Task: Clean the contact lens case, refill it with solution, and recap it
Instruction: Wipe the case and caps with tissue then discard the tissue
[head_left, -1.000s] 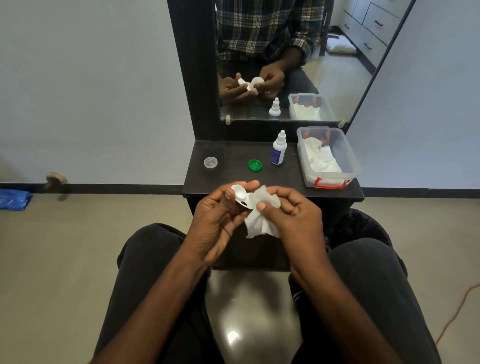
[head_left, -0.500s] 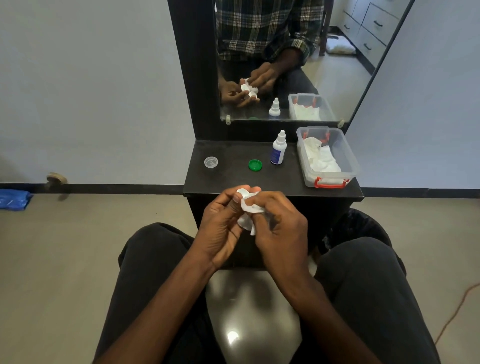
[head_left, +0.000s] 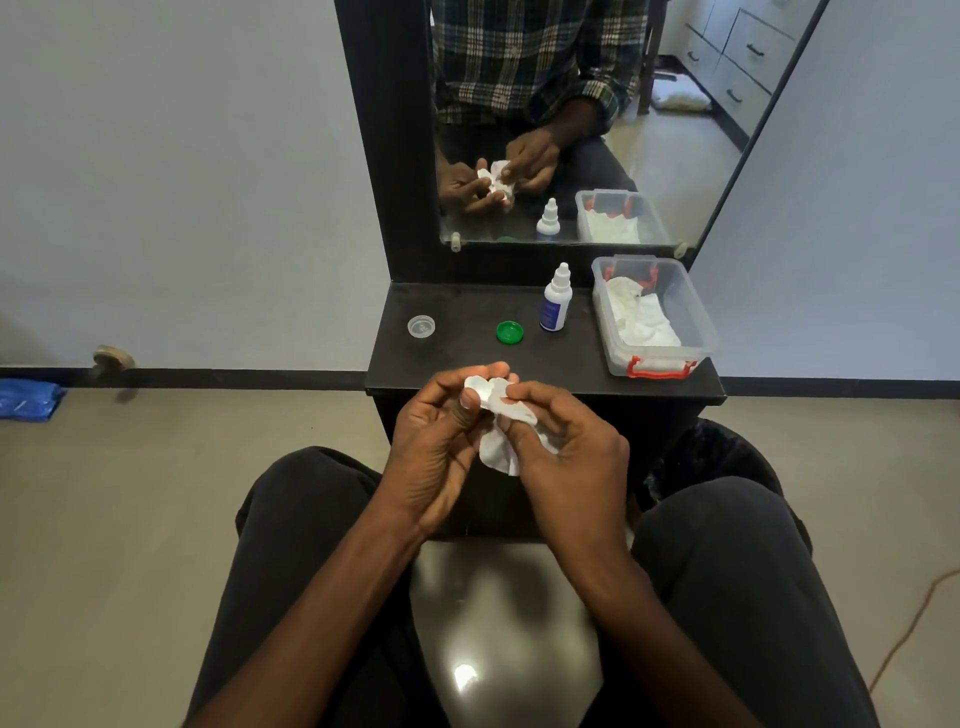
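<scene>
Left hand (head_left: 441, 441) grips glossy white case (head_left: 477, 387); right hand (head_left: 566, 447) pinches crumpled soft tissue (head_left: 498, 449).

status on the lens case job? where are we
Done: both caps off, green cap and clear cap lying on the shelf. In hand: left hand holds the case, right hand wipes it with tissue. Left: refill from the solution bottle, recap.

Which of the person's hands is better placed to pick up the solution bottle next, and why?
The right hand. The solution bottle stands on the right of the shelf, while the left hand holds the lens case. It must first drop the tissue.
</scene>
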